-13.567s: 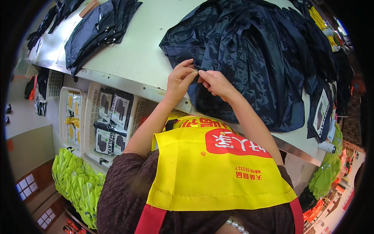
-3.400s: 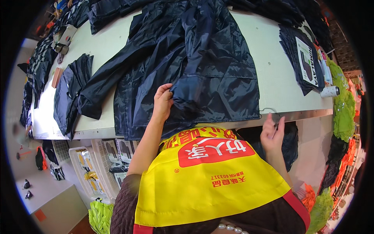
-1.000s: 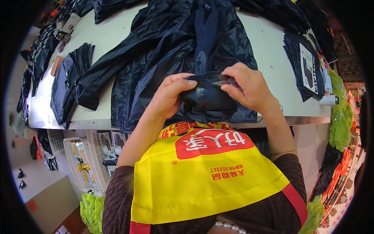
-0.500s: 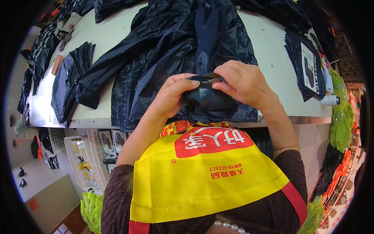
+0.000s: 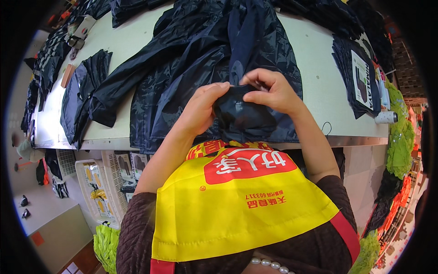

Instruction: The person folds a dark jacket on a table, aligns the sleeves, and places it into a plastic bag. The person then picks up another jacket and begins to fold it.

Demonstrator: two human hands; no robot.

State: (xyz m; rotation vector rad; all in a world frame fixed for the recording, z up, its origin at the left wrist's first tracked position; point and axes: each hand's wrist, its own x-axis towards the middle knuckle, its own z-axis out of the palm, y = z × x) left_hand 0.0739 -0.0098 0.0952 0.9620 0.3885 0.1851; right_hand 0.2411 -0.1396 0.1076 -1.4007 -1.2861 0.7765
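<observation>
A dark, glossy camouflage-patterned garment (image 5: 196,77) lies over the table's front edge. Its bunched black part (image 5: 244,114) sits between my hands, close to my body. My left hand (image 5: 203,106) is closed on the upper edge of this part, thumb on top. Across from it, my right hand (image 5: 273,93) is curled at the same edge, its thumb and forefinger near the cloth. A small shiny bit of the thread snips shows among its fingers; the blades are mostly hidden. Thumb and fingertip are slightly blurred.
On the pale table (image 5: 319,82), a stack of dark folded pieces with a printed card (image 5: 362,82) lies right, beside a thread spool (image 5: 387,118). Dark folded cloth (image 5: 84,91) lies left. Below stands a white plastic basket (image 5: 96,192). Bright green cloth (image 5: 399,137) hangs at right.
The snips' blades, earlier lying across the cloth edge toward my left thumb, have drawn back into my right hand. That hand has shifted slightly left. A thin dark loop now shows at the table edge.
</observation>
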